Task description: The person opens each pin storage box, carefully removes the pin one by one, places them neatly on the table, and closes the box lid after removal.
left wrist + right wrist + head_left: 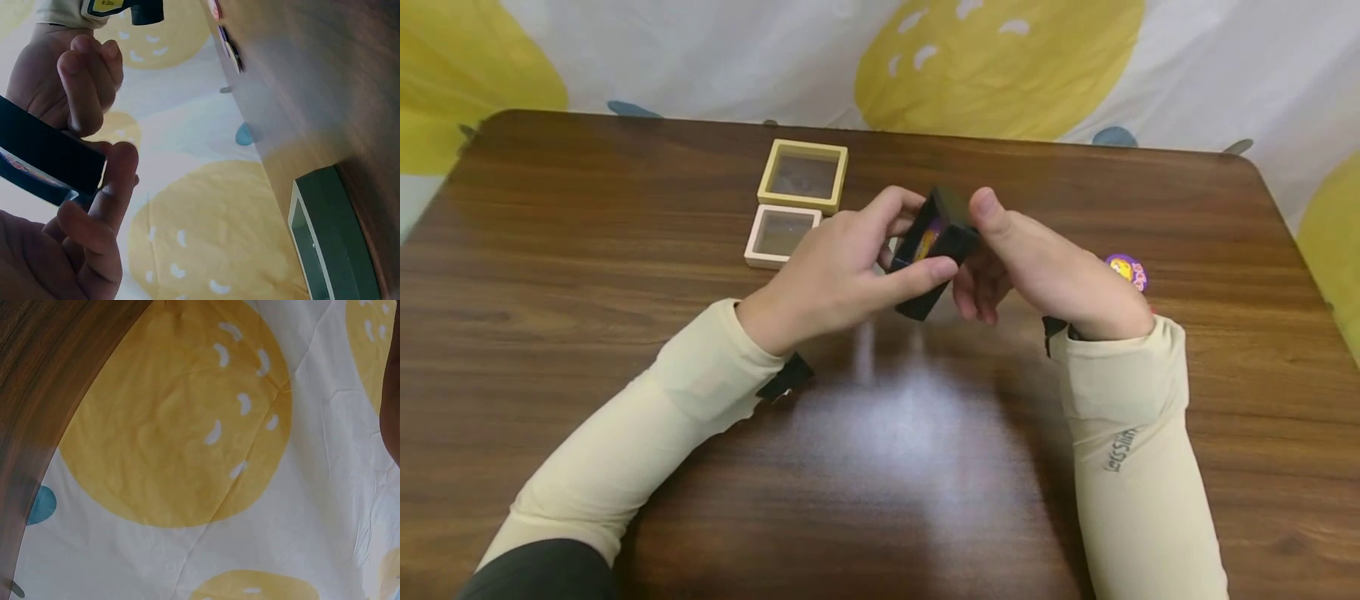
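My left hand (842,267) grips a small black display frame (955,242), its thumb along the near edge and its other fingers on the far side. A purple and yellow piece (928,239) shows inside the frame. Whether the frame is parted or closed is unclear. Right beside it is my right hand (1037,258), thumb raised near the frame's upper corner and fingers loosely bent below. In the left wrist view, the right hand's (87,81) bent fingers hold nothing. The right wrist view shows neither the frame nor the fingers at work.
A yellow-rimmed display frame (805,202) and a smaller cream one (760,260) lie behind the left hand. A round purple badge (1127,272) lies to the right, partly hidden by the right wrist. The patterned curtain (790,58) hangs behind the wooden table (587,250).
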### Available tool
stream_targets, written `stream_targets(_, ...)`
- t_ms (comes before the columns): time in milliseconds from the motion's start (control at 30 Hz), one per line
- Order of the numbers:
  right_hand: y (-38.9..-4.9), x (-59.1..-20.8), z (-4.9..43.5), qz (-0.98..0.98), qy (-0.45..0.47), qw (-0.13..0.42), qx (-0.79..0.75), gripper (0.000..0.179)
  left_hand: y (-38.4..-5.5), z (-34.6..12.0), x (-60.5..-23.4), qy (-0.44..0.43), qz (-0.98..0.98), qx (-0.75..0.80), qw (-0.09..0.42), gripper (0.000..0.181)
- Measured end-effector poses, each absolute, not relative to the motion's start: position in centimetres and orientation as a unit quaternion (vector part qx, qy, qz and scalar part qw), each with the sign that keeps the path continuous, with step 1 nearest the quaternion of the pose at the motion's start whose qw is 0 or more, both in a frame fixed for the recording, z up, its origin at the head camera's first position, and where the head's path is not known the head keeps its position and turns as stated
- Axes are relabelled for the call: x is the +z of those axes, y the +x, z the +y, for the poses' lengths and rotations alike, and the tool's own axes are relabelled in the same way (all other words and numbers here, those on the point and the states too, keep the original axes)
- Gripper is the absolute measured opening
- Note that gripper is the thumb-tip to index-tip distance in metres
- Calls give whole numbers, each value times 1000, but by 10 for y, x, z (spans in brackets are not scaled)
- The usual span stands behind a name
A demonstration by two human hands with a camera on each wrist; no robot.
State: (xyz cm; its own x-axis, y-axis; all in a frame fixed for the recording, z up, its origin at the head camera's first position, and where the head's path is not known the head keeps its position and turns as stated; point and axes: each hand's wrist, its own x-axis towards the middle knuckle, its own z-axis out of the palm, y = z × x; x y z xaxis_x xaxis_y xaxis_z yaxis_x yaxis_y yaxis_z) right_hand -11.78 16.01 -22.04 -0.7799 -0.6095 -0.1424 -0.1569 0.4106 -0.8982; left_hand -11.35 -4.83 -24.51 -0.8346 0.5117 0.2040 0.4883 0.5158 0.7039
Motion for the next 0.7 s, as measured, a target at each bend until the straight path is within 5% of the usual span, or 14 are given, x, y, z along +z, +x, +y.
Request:
stream_targets(300,-118,-220,160,815,-228,243,-474,94,-113,-48,-246,286,874,391,46,33)
stream_targets(700,-118,-221,157,822,-222,260,-455,103,-116,-45,-241,203,793,538,202,55)
